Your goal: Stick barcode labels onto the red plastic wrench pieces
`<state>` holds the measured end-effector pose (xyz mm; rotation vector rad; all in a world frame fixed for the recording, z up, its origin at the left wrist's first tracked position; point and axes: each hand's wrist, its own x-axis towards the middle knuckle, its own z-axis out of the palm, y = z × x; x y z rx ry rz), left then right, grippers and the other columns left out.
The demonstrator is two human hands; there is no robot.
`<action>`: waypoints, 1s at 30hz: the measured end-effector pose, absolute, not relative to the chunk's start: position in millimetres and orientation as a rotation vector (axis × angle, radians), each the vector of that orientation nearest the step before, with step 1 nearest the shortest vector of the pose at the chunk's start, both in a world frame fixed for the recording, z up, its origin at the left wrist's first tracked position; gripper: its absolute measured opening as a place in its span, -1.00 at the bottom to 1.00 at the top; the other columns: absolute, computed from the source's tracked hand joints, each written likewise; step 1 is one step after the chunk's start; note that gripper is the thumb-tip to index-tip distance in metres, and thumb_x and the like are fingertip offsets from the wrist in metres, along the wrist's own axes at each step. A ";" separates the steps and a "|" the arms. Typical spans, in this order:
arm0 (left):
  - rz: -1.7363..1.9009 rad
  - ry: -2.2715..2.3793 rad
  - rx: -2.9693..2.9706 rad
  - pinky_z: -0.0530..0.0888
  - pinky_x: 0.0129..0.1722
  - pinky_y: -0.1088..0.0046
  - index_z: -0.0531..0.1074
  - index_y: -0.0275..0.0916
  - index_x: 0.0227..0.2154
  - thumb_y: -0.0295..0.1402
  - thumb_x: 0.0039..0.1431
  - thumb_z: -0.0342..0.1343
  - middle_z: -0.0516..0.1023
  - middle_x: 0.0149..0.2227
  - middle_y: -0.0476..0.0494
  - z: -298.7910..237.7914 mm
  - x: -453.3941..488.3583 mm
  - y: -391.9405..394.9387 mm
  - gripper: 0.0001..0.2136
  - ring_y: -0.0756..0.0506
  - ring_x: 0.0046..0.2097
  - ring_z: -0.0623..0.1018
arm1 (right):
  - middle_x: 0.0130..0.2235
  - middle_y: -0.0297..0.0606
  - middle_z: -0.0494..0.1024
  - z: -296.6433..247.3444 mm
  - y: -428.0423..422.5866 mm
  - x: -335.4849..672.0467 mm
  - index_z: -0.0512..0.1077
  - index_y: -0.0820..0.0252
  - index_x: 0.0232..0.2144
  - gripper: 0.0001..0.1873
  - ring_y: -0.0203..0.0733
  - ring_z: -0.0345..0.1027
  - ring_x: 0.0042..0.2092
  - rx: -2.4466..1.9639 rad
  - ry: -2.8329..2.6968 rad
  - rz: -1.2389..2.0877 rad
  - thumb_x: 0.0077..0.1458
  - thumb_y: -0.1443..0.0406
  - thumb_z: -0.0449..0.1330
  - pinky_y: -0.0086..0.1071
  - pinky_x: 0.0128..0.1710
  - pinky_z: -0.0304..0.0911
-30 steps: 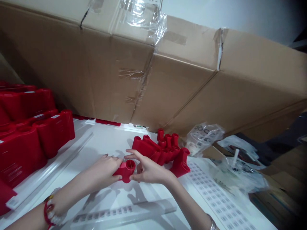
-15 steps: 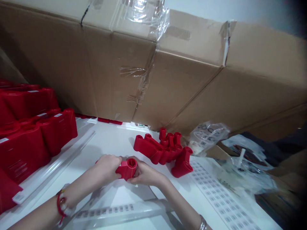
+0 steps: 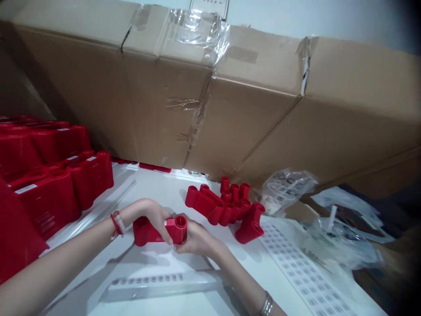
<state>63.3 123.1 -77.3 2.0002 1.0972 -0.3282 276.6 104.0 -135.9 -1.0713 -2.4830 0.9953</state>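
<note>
A red plastic part (image 3: 154, 231) with a round tube opening at its right end lies between both hands just above the white table (image 3: 154, 193). My left hand (image 3: 151, 216) arches over its top, fingers wrapped down the front. From the right, my right hand (image 3: 194, 239) cups the tube end, fingers closed around it. A cluster of several like red parts (image 3: 226, 206) sits just beyond my right hand.
Stacks of red parts (image 3: 49, 175) fill the left side. Large taped cardboard boxes (image 3: 230, 109) wall off the back. A sheet of small printed labels (image 3: 296, 272) and a label strip (image 3: 158, 285) lie near. Clear plastic bags (image 3: 286, 188) are at the right.
My left hand has shifted up over the red part, showing more of its body to the left. My right hand has closed round the tube end.
</note>
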 end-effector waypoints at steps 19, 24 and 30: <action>-0.083 0.822 1.653 0.60 -0.11 0.17 0.50 -0.29 0.00 -0.23 0.33 0.22 0.57 -0.02 -0.12 -94.4 29.4 117.1 -0.71 -0.24 -0.07 0.61 | -0.02 -0.25 0.54 -137.9 104.7 275.4 0.30 0.03 0.08 -0.34 -0.07 0.48 -0.11 -0.887 -2.251 1.195 -0.11 0.30 0.35 -0.31 -0.22 0.35; 0.083 0.822 1.564 0.59 -0.08 0.14 0.49 -0.29 0.01 -0.22 0.33 0.21 0.56 0.01 -0.13 -94.0 26.0 113.3 -0.70 -0.26 -0.04 0.60 | -0.14 -0.27 0.53 -156.1 111.9 269.4 0.30 0.04 -0.07 -0.53 -0.11 0.47 -0.24 -0.865 -2.046 1.325 -0.07 0.22 0.28 -0.33 -0.37 0.34; 0.240 0.836 1.491 0.59 -0.08 0.14 0.44 -0.26 0.08 -0.20 0.36 0.17 0.56 0.01 -0.18 -96.4 25.6 110.9 -0.67 -0.20 -0.07 0.61 | -0.07 -0.22 0.51 -153.7 112.2 271.5 0.31 0.04 -0.01 -0.51 -0.06 0.50 -0.18 -0.849 -1.986 1.381 0.02 0.10 0.31 -0.28 -0.29 0.41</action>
